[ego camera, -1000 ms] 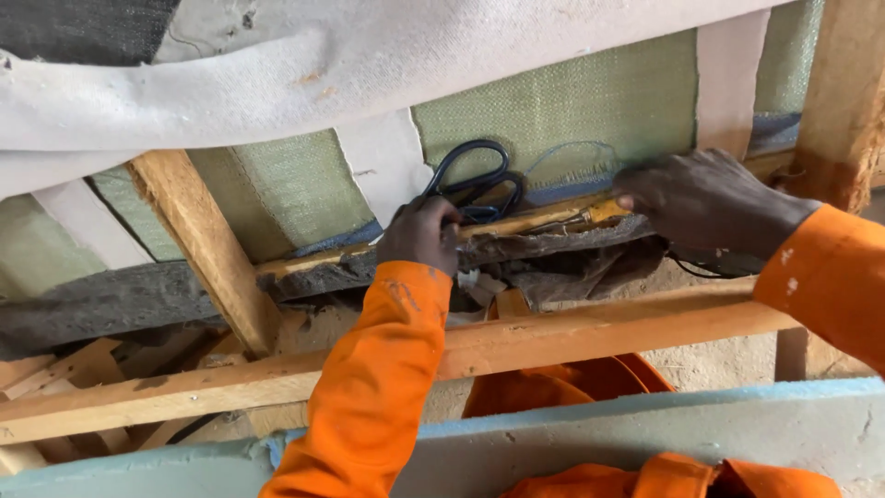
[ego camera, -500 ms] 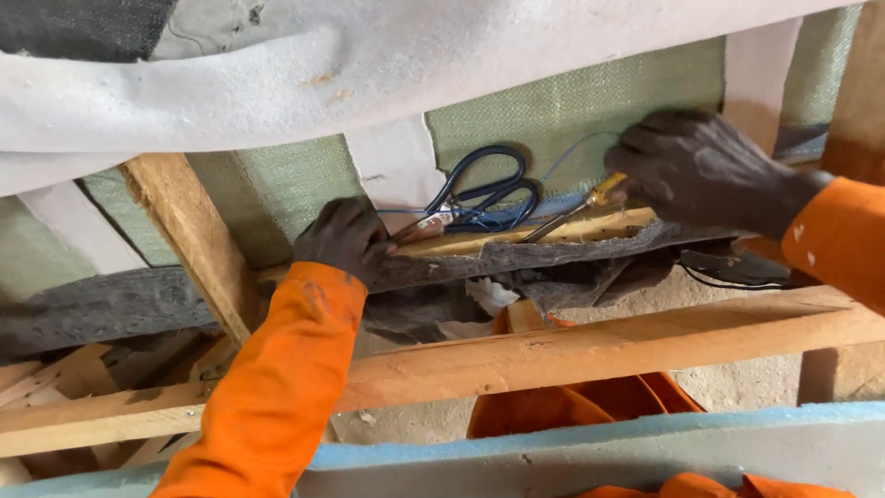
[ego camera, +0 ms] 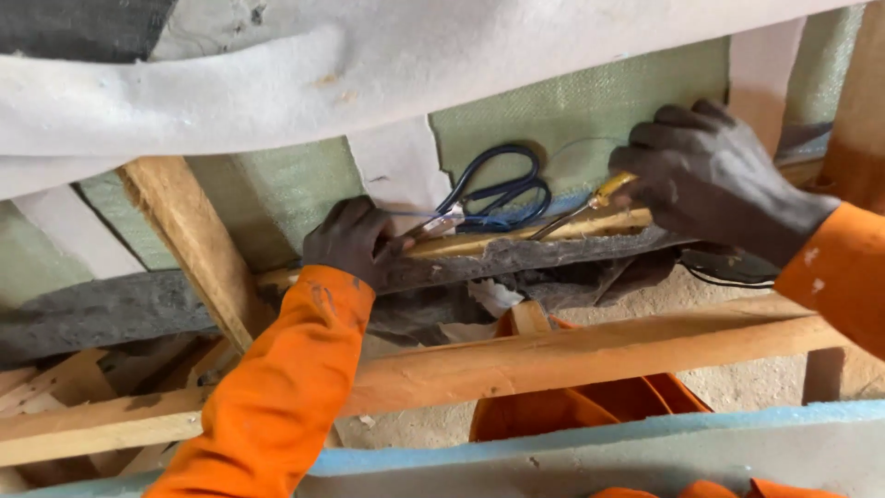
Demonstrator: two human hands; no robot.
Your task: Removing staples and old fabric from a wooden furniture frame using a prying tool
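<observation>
Now one left hand (ego camera: 355, 242) pinches dark fabric (ego camera: 516, 258); one right hand (ego camera: 714, 175) grips a screwdriver (ego camera: 590, 205).

I see a wooden rail (ego camera: 479, 244) carrying blue-handled scissors (ego camera: 493, 195), a yellow-handled tool (ego camera: 590, 203) and dark fabric (ego camera: 516, 263) draped along it

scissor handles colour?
Dark blue handles on the scissors, lying on the wooden rail; head view shows them clearly.
</observation>
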